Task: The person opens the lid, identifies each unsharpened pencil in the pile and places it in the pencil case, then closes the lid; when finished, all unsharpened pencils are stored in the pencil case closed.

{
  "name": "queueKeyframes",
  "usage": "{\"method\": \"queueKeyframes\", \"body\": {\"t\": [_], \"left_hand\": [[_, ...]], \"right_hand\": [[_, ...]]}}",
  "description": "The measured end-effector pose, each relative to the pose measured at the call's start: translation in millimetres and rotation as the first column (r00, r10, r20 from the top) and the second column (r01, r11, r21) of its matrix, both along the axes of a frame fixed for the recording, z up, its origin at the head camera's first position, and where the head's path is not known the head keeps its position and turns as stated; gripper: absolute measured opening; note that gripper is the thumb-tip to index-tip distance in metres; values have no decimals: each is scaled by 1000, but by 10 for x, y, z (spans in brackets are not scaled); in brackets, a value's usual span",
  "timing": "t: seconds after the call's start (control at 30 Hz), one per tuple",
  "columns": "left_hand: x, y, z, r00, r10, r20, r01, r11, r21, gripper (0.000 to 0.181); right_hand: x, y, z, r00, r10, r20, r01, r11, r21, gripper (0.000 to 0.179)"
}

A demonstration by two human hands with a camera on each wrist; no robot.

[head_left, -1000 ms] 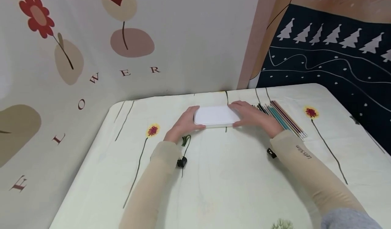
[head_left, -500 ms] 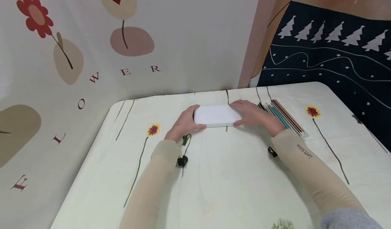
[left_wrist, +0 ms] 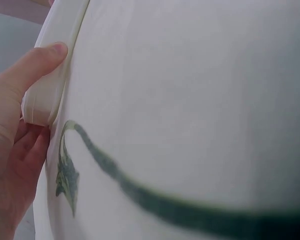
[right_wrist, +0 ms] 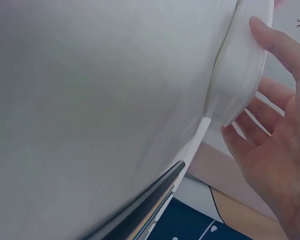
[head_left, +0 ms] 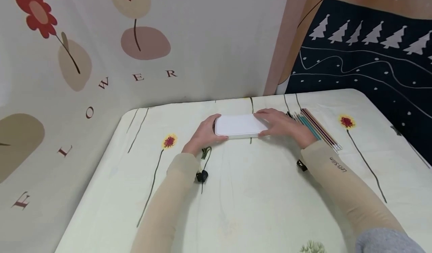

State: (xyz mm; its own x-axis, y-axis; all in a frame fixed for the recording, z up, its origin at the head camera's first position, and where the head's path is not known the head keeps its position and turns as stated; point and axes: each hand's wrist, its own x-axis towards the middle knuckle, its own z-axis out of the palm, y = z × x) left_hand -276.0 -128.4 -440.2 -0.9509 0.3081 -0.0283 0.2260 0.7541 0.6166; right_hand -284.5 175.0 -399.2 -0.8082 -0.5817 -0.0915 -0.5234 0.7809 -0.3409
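Little has moved since the earlier frames: both hands remain on the white box, which sits in nearly the same spot, towards the far edge of the table; only a slight shift of the view is noted. The box is gripped at its ends, approx. symmetric. The left hand is curled round the left end, thumb laid along the side wall. The right hand is wrapped round the right end, thumb on the near side and fingers behind the wall. The box lies flat on the flowered cloth, lid on, not seen to be lifted. A row of coloured pencils is laid just right of the right hand, touched by neither hand.

Progress, as judged: the box has been grasped w/ both hands, but nothing more is shown as done; the lid appears not yet off, and the pencils are all outside the box. Most of the handling seems left.
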Motion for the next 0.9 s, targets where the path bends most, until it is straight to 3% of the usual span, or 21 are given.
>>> {"method": "queueKeyframes", "body": {"t": [0.33,0.6,0.77,0.9], "left_hand": [[-34,11,32,1000,2,-1,-2,1000,12,95],[66,61,-107,995,59,74,-62,997,37,96],[88,100,-138,995,98,16,-97,995,-21,95],[53,118,-79,995,99,-30,-100,995,-23,96]], "right_hand": [[11,-13,49,1000,9,-10,-9,1000,-8,79],[41,-62,-52,1000,23,-2,-23,1000,11,78],[64,-66,-52,1000,5,-2,-5,999,40,79],[77,-45,31,999,8,-37,-7,999,34,75]]}}
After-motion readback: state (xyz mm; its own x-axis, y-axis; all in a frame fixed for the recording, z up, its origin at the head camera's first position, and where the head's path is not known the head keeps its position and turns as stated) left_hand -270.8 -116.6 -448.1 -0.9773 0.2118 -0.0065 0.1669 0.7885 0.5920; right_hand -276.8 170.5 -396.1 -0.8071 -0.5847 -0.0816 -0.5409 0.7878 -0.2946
